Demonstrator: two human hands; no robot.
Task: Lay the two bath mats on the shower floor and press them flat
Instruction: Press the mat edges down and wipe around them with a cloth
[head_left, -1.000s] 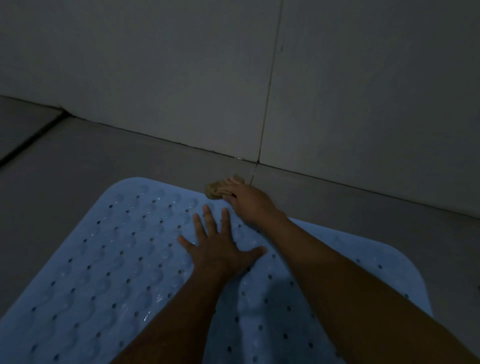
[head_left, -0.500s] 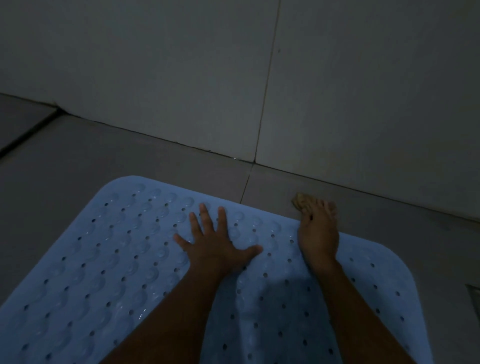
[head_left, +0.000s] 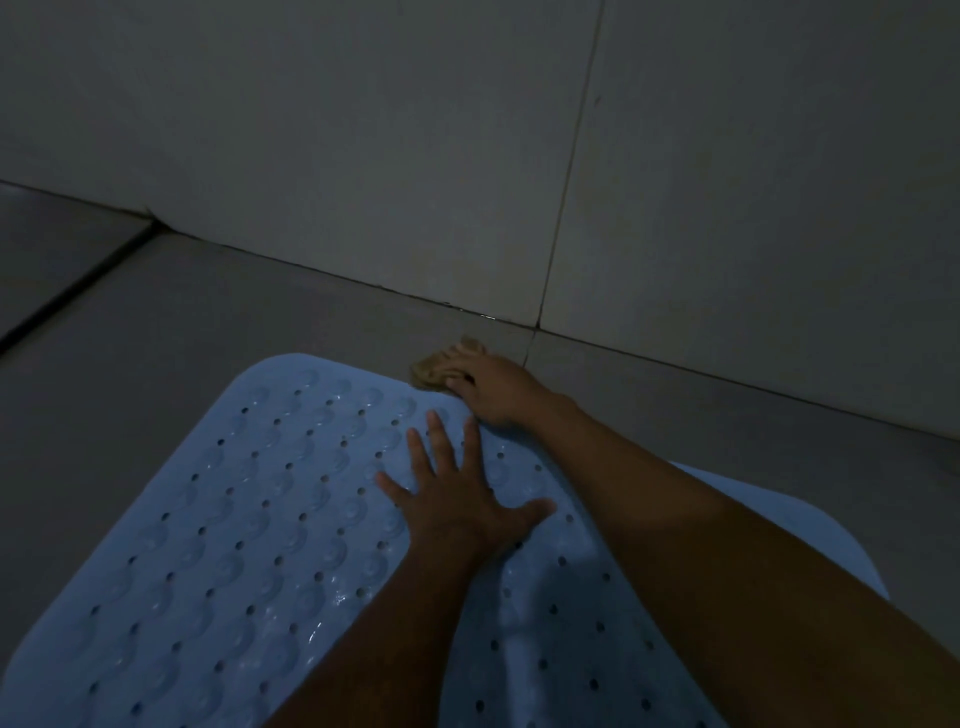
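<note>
A light blue bath mat with holes and round bumps lies on the grey tiled floor. My left hand lies flat on the mat near its far edge, fingers spread. My right hand reaches across past the far edge and presses a small tan cloth or sponge on the floor tile beside the mat. Its fingers cover most of that tan piece. Only one mat is in view.
A tiled wall rises just behind the mat's far edge, with a vertical grout line. A dark groove runs across the floor at the far left. The light is dim.
My right hand swept with the tan piece from the mat's far right edge back left to the spot near the grout line. My left hand stayed flat on the mat.
</note>
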